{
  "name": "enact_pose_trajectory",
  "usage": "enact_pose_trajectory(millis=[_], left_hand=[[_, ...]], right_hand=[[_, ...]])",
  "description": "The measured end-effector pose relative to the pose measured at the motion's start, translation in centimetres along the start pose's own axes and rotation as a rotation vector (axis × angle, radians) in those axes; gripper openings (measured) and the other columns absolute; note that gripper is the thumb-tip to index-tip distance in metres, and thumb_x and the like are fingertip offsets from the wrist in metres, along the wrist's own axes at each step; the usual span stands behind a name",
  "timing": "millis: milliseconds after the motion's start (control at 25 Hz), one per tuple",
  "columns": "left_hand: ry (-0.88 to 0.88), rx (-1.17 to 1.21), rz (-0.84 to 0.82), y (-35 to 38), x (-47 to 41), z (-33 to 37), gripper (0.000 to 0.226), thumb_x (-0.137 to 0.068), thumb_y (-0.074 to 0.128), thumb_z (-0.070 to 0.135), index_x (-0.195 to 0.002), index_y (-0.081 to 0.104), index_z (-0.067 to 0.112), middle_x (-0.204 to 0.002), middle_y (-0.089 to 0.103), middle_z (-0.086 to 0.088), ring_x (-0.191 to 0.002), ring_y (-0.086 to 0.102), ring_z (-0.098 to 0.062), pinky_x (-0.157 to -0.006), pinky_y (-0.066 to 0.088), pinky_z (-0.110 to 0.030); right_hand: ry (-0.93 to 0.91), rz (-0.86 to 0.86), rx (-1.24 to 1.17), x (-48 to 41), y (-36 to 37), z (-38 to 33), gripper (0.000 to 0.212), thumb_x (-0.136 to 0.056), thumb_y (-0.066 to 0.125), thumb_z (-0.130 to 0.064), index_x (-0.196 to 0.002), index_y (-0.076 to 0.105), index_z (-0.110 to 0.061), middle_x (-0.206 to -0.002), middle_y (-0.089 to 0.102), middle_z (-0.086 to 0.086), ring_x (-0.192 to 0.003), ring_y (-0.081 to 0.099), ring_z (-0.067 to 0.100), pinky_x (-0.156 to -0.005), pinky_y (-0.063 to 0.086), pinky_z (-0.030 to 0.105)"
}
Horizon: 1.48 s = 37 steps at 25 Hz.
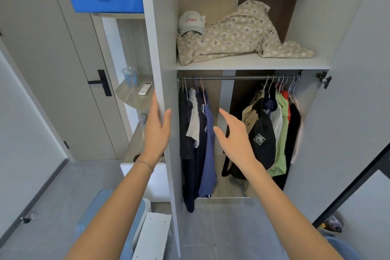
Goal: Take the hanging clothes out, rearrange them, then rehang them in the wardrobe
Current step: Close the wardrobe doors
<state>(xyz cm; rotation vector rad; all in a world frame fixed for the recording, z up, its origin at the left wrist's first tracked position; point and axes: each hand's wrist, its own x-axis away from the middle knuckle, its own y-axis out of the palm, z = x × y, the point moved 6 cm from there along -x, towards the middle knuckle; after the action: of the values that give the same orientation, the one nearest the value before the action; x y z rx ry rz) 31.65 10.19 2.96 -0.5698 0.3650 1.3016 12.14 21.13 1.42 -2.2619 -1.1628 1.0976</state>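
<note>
Open wardrobe (306, 27), centre of frame. The left hand (157, 131) clasps the edge of the wardrobe door (160, 48), thumb on its inner face. The right hand (234, 135) is spread and holds nothing. It hovers between two bunches on the rail (232, 78): dark clothes (196, 133) to its left, mixed clothes (280, 124) with a black bag (261, 137) to its right. Upper shelf (242, 63) — patterned cloth (238, 34) and a white cap (191, 22).

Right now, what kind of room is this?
Probably a home bedroom: past the open wardrobe door, clothes hang on a rail; a cap and patterned cloth lie on the shelf above.
</note>
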Motion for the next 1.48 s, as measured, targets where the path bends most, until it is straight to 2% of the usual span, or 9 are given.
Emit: enact_pose_trajectory(millis=[160, 240, 400, 560, 720, 840, 920, 1120, 1480], left_hand=[[0.070, -0.024, -0.058, 3.1, 0.0, 0.1, 0.057, -0.105, 0.037, 0.022, -0.155, 0.011, 0.030, -0.160, 0.024, 0.010, -0.144, 0.024, -0.001, -0.119, 0.023, -0.025], [0.130, -0.066, -0.113, 5.6, -0.3, 0.2, 0.054, -0.106, 0.034, 0.023, -0.152, 0.009, 0.037, -0.161, 0.023, -0.003, -0.148, 0.021, -0.013, -0.121, 0.021, -0.035], [0.261, -0.227, -0.189, 11.2, -1.9, -0.2, 0.055, -0.103, 0.031, 0.040, -0.153, 0.011, 0.030, -0.163, 0.014, 0.004, -0.149, 0.012, -0.007, -0.122, 0.016, -0.036], [0.378, -0.473, -0.174, 18.8, -5.1, -0.8, 0.064, -0.099, 0.037, 0.052, -0.154, 0.005, 0.040, -0.163, 0.003, -0.002, -0.151, 0.006, -0.021, -0.120, 0.017, -0.046], [0.452, -0.727, -0.112, 27.0, -9.9, -2.5, 0.069, -0.097, 0.047, 0.054, -0.155, 0.013, 0.033, -0.162, 0.004, -0.013, -0.151, 0.002, -0.030, -0.118, 0.014, -0.057], [0.449, -0.885, -0.063, 31.4, -13.7, -4.6, 0.075, -0.095, 0.041, 0.061, -0.155, 0.005, 0.034, -0.162, 0.004, -0.015, -0.150, 0.003, -0.034, -0.115, 0.017, -0.063], [0.449, -0.901, -0.014, 33.5, -15.6, -5.8, 0.077, -0.094, 0.040, 0.063, -0.155, 0.003, 0.035, -0.161, 0.002, -0.014, -0.150, 0.005, -0.036, -0.113, 0.020, -0.066], [0.401, -0.911, 0.073, 37.0, -19.4, -7.8, 0.076, -0.093, 0.050, 0.060, -0.155, 0.016, 0.033, -0.160, 0.005, -0.015, -0.149, 0.007, -0.037, -0.110, 0.020, -0.069], [0.354, -0.900, 0.128, 39.9, -24.1, -11.0, 0.072, -0.097, 0.050, 0.051, -0.155, 0.013, 0.034, -0.161, 0.003, -0.014, -0.149, 0.004, -0.036, -0.110, 0.013, -0.071]], right_hand=[[0.102, 0.026, 0.053, 0.5, -0.4, 4.2, 0.054, -0.098, 0.052, -0.032, -0.149, 0.034, -0.023, -0.149, 0.040, -0.005, -0.140, 0.029, 0.016, -0.111, 0.023, 0.030], [0.135, 0.049, 0.093, 0.3, -1.2, 6.4, 0.054, -0.098, 0.052, -0.031, -0.149, 0.034, -0.024, -0.149, 0.041, -0.005, -0.140, 0.031, 0.016, -0.112, 0.024, 0.031], [0.179, 0.084, 0.130, -2.0, -3.1, 10.7, 0.054, -0.097, 0.054, -0.031, -0.148, 0.036, -0.024, -0.148, 0.043, -0.003, -0.138, 0.034, 0.017, -0.114, 0.031, 0.039], [0.187, 0.104, 0.123, -5.6, -4.7, 15.7, 0.055, -0.096, 0.055, -0.031, -0.147, 0.037, -0.025, -0.146, 0.045, -0.004, -0.137, 0.036, 0.016, -0.112, 0.036, 0.040], [0.166, 0.095, 0.127, -10.1, -6.4, 20.7, 0.053, -0.097, 0.055, -0.029, -0.147, 0.037, -0.025, -0.146, 0.045, -0.004, -0.137, 0.036, 0.017, -0.114, 0.029, 0.034], [0.146, 0.075, 0.122, -13.6, -7.5, 24.3, 0.053, -0.097, 0.054, -0.028, -0.147, 0.037, -0.027, -0.146, 0.045, -0.005, -0.137, 0.035, 0.016, -0.113, 0.028, 0.032], [0.132, 0.054, 0.132, -15.7, -7.8, 26.4, 0.052, -0.097, 0.054, -0.028, -0.147, 0.036, -0.027, -0.146, 0.045, -0.006, -0.137, 0.035, 0.015, -0.112, 0.027, 0.031], [0.110, 0.039, 0.107, -20.4, -7.6, 29.4, 0.052, -0.097, 0.054, -0.026, -0.146, 0.037, -0.024, -0.146, 0.045, -0.002, -0.137, 0.035, 0.018, -0.113, 0.029, 0.035], [0.142, 0.073, 0.156, -25.4, -6.8, 33.0, 0.053, -0.096, 0.055, -0.025, -0.146, 0.039, -0.021, -0.145, 0.046, -0.001, -0.137, 0.035, 0.019, -0.113, 0.031, 0.037]])
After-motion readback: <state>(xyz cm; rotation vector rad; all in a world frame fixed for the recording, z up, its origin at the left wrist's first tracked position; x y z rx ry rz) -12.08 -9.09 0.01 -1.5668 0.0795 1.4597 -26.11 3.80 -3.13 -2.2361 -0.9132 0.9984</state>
